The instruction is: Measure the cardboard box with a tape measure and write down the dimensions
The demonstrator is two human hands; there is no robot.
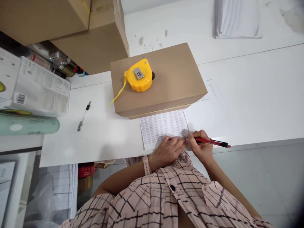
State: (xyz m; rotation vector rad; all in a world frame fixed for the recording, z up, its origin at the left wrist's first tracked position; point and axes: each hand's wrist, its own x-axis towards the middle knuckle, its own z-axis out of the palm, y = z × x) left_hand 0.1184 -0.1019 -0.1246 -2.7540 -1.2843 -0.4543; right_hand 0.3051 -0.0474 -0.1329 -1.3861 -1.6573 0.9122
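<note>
My right hand (200, 146) is closed round a red pen (211, 142), its tip touching the near edge of a printed sheet (162, 126) filled with rows of small text. My left hand (168, 150) lies flat on the sheet's near edge, fingers stretched toward the pen tip. A watch strap circles my left wrist. The far part of the sheet is tucked under a brown cardboard box (175, 76), on which a yellow tape measure (139, 75) rests with its strap hanging over the front edge.
A clear pen (84, 116) lies on the white table (249, 104) to the left. Larger cardboard boxes (99, 38) stand at the back left, a white printed carton (40, 87) and a pale green bottle (28, 125) at the far left. Stacked papers (237, 19) lie far right.
</note>
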